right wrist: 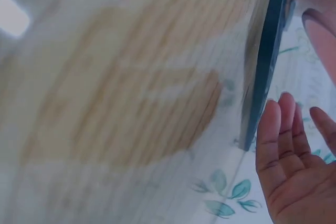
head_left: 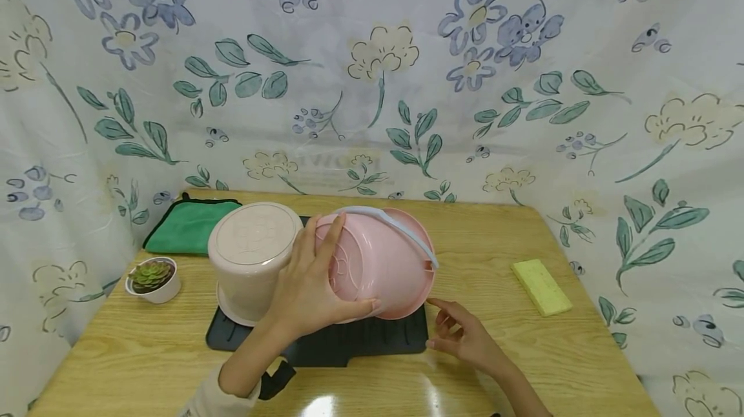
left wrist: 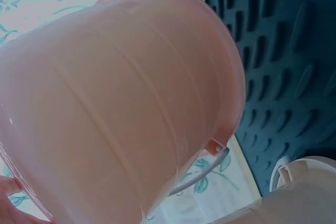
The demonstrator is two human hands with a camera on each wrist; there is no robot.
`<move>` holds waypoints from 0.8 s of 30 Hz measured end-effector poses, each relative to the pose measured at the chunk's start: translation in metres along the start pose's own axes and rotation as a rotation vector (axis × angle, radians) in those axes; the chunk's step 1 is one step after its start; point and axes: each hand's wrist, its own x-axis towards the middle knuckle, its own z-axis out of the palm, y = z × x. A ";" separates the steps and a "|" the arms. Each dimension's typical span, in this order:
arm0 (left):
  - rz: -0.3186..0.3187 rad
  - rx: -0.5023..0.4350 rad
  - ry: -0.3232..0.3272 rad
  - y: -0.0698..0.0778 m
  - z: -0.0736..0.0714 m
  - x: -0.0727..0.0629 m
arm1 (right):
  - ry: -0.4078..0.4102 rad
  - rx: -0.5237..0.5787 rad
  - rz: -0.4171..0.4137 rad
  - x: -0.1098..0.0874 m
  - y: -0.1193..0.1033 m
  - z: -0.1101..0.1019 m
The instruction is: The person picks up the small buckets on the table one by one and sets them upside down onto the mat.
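A pink bucket (head_left: 395, 262) tilts on its side over the dark ridged mat, its base toward the left and its rim toward the right. My left hand (head_left: 308, 291) grips it round the base end, fingers over the top edge and thumb along the near side. The bucket's pale blue-grey handle (head_left: 401, 230) lies across its upper side. Just below the rim, my right hand (head_left: 465, 339) holds nothing, its fingers loosely bent and the index fingertip right at the rim. A cream bucket (head_left: 252, 249) stands upside down to the left, partly behind my left hand.
The dark mat (head_left: 383, 336) lies on the wooden table (head_left: 482, 230). A green cloth (head_left: 186, 226) with black edging lies at the back left, near a potted succulent (head_left: 154, 278). At right sits a yellow sponge (head_left: 542, 286). A floral curtain (head_left: 325, 81) hangs behind the table.
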 end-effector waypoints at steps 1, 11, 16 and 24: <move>-0.001 0.003 0.001 0.000 0.001 0.000 | -0.006 -0.006 -0.007 0.001 0.001 0.000; -0.021 0.111 0.062 0.010 0.010 -0.008 | -0.011 -0.209 -0.119 0.006 0.011 0.006; -0.057 0.139 0.034 0.013 0.015 -0.010 | -0.038 -0.322 -0.042 0.006 0.014 0.009; -0.080 0.176 0.030 0.014 0.022 -0.009 | -0.065 -0.385 0.049 0.005 0.010 0.012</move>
